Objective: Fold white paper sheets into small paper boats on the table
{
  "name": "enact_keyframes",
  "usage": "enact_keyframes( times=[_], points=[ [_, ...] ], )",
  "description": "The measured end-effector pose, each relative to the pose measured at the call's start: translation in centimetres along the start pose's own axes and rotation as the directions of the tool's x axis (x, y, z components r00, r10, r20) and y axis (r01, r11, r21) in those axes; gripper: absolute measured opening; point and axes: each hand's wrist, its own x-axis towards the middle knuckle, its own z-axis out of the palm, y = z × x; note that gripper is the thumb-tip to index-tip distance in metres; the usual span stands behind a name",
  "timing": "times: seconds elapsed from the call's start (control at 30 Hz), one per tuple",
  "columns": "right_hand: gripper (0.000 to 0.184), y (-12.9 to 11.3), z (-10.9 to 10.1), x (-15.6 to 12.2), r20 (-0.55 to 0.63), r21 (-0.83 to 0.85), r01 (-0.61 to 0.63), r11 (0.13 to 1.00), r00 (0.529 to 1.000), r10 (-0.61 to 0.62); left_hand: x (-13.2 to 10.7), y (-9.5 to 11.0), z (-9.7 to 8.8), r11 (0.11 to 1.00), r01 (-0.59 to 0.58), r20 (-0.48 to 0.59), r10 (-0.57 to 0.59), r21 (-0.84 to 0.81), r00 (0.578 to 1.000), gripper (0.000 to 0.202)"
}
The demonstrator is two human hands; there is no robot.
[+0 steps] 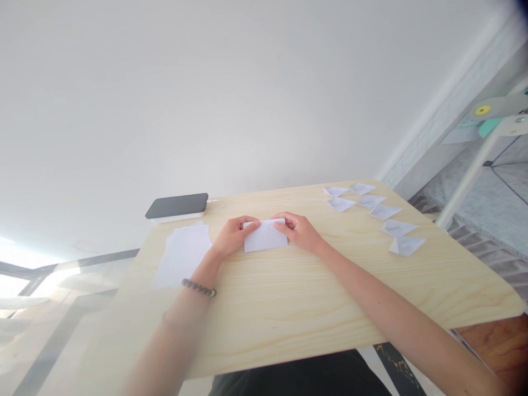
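1. Flat white paper sheets [183,256] lay just left of the left fingers, with a dark slab-shaped device [177,205] beyond them at the far edge.
2. The left hand [233,235], a dark beaded bracelet [198,287] on its wrist, curled its fingers [251,223] closed over the upper left corner of a folded white paper rectangle [266,237].
3. That rectangle lay flat on the pale wooden tabletop [289,308], directly between both sets of fingertips.
4. The right hand [301,231] gripped the upper right corner, fingers bent over the edge.
5. Small folded white paper shapes [381,212] sat in rows well right of the right fingers.
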Motion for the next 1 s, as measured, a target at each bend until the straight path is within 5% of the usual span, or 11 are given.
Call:
enact_keyframes(
  times=[1.0],
  points=[
    [0.036,-0.04,0.07,-0.09,0.001,0.004,-0.016,1.0,1.0,0.016,0.07,-0.29,0.06,1.0,0.002,-0.022,-0.002,-0.004,1.0,0.045]
  ],
)
